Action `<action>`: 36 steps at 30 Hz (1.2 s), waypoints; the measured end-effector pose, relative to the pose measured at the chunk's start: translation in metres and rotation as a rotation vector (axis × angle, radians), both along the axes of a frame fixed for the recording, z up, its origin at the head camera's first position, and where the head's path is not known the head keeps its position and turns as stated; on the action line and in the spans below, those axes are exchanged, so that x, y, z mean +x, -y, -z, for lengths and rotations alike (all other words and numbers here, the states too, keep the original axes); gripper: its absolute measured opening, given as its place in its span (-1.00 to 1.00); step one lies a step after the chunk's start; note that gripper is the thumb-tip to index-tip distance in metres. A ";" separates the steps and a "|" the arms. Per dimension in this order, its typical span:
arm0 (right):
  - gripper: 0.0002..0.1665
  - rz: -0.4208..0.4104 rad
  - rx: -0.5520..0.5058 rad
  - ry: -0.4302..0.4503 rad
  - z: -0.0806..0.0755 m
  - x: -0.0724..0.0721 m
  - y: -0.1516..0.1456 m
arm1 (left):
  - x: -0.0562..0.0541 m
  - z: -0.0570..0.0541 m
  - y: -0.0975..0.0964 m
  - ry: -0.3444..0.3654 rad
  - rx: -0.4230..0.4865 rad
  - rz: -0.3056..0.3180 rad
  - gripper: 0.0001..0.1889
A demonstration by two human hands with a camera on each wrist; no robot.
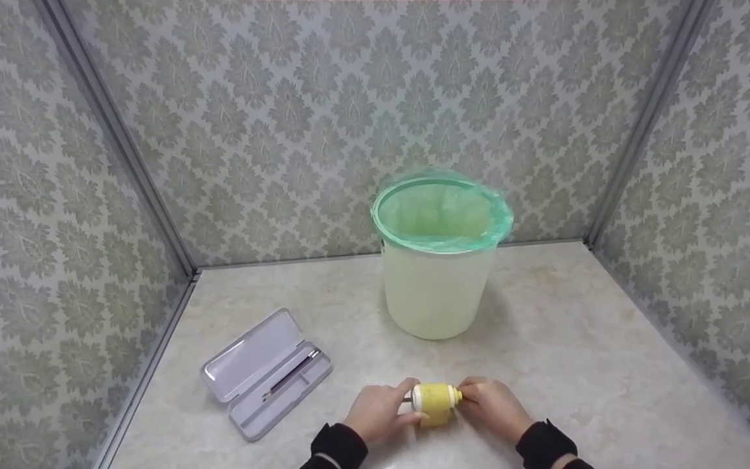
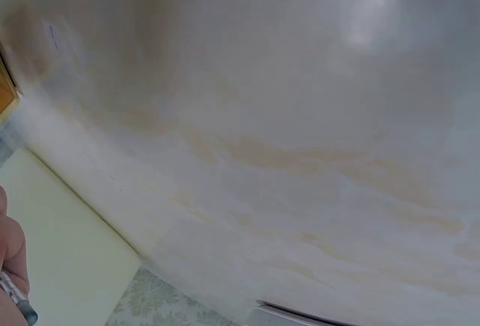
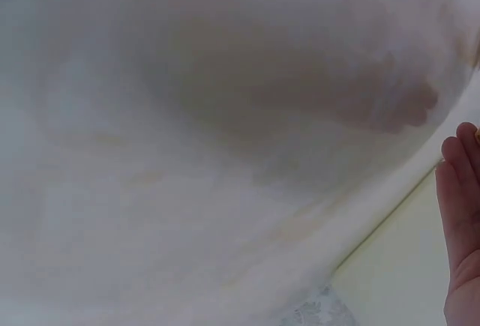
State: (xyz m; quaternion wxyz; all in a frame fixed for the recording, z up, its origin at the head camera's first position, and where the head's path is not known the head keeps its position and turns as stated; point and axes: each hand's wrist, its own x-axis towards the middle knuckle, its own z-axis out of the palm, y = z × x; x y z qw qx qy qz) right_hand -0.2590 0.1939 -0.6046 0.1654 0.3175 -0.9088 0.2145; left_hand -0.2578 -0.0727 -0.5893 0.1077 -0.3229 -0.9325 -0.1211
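A yellow and white pencil sharpener (image 1: 434, 396) lies sideways between the two hands, low over the front of the table. The left hand (image 1: 378, 409) grips its white end, thumb and fingers around the body. A thin pencil (image 1: 407, 399) runs from that hand into the white end; its silver and dark tail shows in the left wrist view. My right hand (image 1: 493, 407) pinches the stepped yellow knob at the other end. Only the fingers (image 3: 463, 198) of this hand appear in the right wrist view, beside an orange-yellow edge.
Behind the hands stands a pale bin (image 1: 437, 293) lined with a green bag (image 1: 443, 244). An open grey pencil case (image 1: 254, 355) at the left holds dark pencils (image 1: 291, 374). Patterned walls (image 1: 323, 98) enclose the marbled table (image 1: 577, 326) at the back and sides.
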 end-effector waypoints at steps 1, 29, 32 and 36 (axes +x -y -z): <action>-0.93 -0.005 -0.001 -0.008 0.001 0.002 0.000 | 0.000 0.000 0.000 -0.001 0.000 0.000 -0.46; -0.87 -0.125 0.014 -0.005 -0.017 0.047 -0.012 | 0.000 0.002 0.001 0.031 0.012 0.008 -0.42; -0.84 -0.143 0.005 -0.067 -0.020 0.049 -0.013 | 0.000 0.003 0.002 0.017 0.021 0.015 -0.42; -0.84 -0.154 0.005 -0.062 -0.026 0.049 -0.014 | 0.000 0.003 0.003 0.011 0.025 0.021 -0.43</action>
